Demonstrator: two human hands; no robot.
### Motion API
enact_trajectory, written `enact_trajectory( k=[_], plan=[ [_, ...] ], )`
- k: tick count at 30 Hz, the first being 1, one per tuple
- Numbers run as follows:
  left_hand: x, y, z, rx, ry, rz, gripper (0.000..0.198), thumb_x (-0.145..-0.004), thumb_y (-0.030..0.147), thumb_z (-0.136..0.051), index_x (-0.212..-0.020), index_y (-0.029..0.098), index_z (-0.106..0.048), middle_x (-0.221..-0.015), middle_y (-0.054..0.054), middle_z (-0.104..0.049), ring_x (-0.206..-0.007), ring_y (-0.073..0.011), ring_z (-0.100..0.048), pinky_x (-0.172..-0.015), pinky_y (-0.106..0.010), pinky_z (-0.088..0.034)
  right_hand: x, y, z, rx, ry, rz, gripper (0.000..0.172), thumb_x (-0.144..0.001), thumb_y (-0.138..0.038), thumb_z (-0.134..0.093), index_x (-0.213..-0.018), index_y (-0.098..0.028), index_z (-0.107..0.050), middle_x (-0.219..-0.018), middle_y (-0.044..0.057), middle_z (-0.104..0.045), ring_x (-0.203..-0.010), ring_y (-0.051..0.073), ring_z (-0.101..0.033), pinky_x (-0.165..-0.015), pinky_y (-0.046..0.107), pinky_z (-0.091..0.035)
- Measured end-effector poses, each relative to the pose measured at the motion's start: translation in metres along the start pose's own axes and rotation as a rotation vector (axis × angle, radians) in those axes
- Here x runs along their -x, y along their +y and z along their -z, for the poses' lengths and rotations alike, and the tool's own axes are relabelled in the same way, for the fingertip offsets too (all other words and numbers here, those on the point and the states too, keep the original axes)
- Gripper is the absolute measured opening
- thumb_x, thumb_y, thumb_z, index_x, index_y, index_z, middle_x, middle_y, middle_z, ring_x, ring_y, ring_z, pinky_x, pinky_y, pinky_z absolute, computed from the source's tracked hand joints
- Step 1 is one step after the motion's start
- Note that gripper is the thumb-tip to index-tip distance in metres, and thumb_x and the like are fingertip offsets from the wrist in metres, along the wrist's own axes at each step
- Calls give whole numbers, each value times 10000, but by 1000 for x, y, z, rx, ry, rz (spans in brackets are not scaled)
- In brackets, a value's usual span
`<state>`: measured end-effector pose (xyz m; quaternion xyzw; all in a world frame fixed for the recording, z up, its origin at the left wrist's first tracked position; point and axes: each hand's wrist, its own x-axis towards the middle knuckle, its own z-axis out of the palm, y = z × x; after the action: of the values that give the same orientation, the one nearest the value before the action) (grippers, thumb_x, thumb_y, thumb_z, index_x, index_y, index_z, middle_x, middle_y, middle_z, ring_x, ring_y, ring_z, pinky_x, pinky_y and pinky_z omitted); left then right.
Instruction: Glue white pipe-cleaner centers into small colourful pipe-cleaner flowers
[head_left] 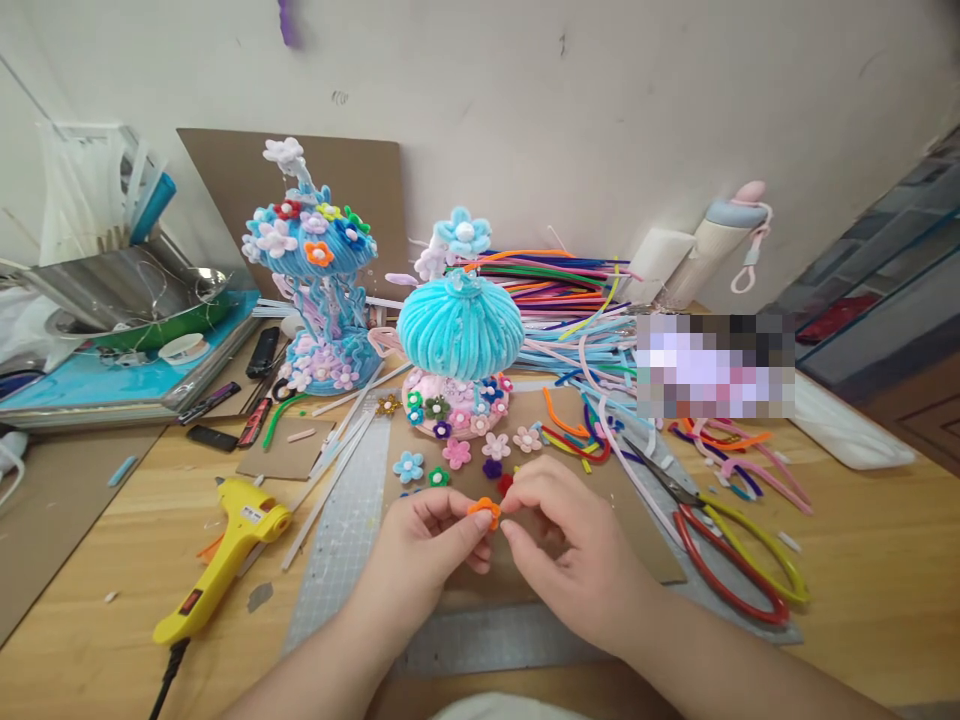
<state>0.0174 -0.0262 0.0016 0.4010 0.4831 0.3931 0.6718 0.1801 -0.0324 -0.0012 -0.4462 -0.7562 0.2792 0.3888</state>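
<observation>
An orange pipe-cleaner flower is pinched between the thumb and fingers of my left hand. My right hand is at the flower's right edge, its thumb and forefinger closed around a petal there. Just beyond my hands, several small fuzzy flowers lie on a cardboard sheet, among them a blue one, a green one and a pink one. Behind them stands a turquoise pipe-cleaner dome over a pink base covered with small flowers. A red flower is partly hidden by my right hand.
A yellow glue gun lies at left, its cord toward the front edge. Scissors with red and yellow handles rest at right. A taller blue flowered piece stands back left. Bundled pipe cleaners lie behind; a metal bowl is far left.
</observation>
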Motion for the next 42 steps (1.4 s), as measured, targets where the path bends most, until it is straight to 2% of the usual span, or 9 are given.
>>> enact_trajectory(
  k=[3,13,19,24,26,29,33,37,42],
  plan=[
    [-1,0,1,4,-7,-2,247,-656,348,-743,-666,120,-650,-541,-2,-622,-514,-95,-548,-529,-212,-480,-2,0,1,150,-10,105,139,-814,-121,-500,-886,-208,-582,-873,29,-554,-725,135,-533,-624,244,-386],
    [-1,-4,1,-86,11,-31,222,-681,340,-714,-638,133,-645,-516,12,-595,-500,-92,-520,-521,-209,-457,-1,4,1,453,-103,226,177,-884,-153,-431,-825,-200,-591,-859,54,-589,-770,165,-538,-677,278,-371],
    [0,-1,-2,-158,62,-42,209,-668,323,-712,-646,128,-640,-516,11,-594,-506,-96,-519,-525,-210,-436,-9,5,-4,61,-16,-54,122,-758,-83,-471,-718,-198,-482,-719,-17,-504,-595,105,-466,-545,213,-349],
    [-7,4,12,-232,178,-135,221,-693,345,-701,-655,138,-633,-527,10,-615,-518,-102,-543,-551,-209,-437,-16,11,1,-183,127,-228,82,-788,-155,-419,-725,-200,-443,-666,-29,-440,-561,109,-431,-499,207,-346],
    [-10,8,21,-264,239,-176,225,-697,354,-701,-652,144,-633,-542,9,-628,-526,-104,-552,-551,-204,-431,-17,14,4,-134,122,-241,76,-780,-155,-428,-724,-199,-454,-667,-28,-451,-569,114,-440,-500,210,-341],
    [-14,13,32,-300,307,-223,230,-699,369,-699,-656,152,-634,-535,16,-629,-513,-105,-550,-532,-201,-420,-17,18,4,38,1,-211,99,-728,-105,-460,-697,-197,-479,-689,-23,-488,-589,115,-458,-514,211,-332],
    [-17,13,35,-341,322,-242,250,-700,391,-689,-649,154,-627,-519,16,-623,-484,-110,-545,-500,-205,-408,-14,18,0,157,-101,-172,121,-710,-80,-475,-699,-197,-506,-732,-15,-528,-619,118,-485,-526,208,-329],
    [-18,8,29,-412,262,-246,256,-689,402,-685,-692,147,-664,-540,-7,-645,-513,-141,-581,-516,-222,-428,-15,17,2,216,-55,-153,110,-731,-95,-480,-703,-196,-513,-740,-9,-549,-614,120,-488,-529,212,-332],
    [-23,5,26,-760,183,-386,215,-735,390,-634,-740,197,-730,-693,-40,-687,-661,-190,-603,-611,-266,-443,-21,24,13,365,-28,-215,108,-823,-176,-472,-757,-200,-554,-822,11,-593,-658,131,-526,-539,224,-312]
  ],
)
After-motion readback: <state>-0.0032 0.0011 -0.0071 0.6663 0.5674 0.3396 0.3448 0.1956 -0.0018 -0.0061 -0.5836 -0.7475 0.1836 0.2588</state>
